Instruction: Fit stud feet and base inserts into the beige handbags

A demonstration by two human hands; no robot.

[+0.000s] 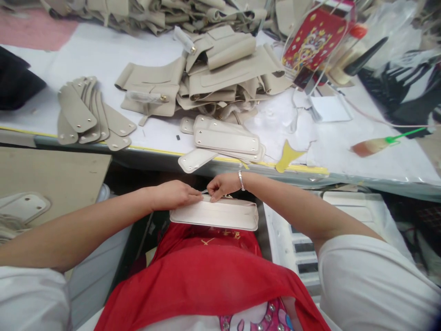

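Note:
A cream box-shaped leather piece rests on my lap over the red apron. My left hand lies with its fingers stretched along the piece's upper left edge. Close beside it, my right hand, with a bracelet at the wrist, is curled in a pinch at the top edge; what its fingertips hold is too small to make out. Beyond my hands, several cream strips with snaps lie overlapping near the table edge.
Beige leather pieces are heaped on the white table. More snap strips lie left. Toward the right are a yellow piece, a glue bottle with green nozzle and a red bag.

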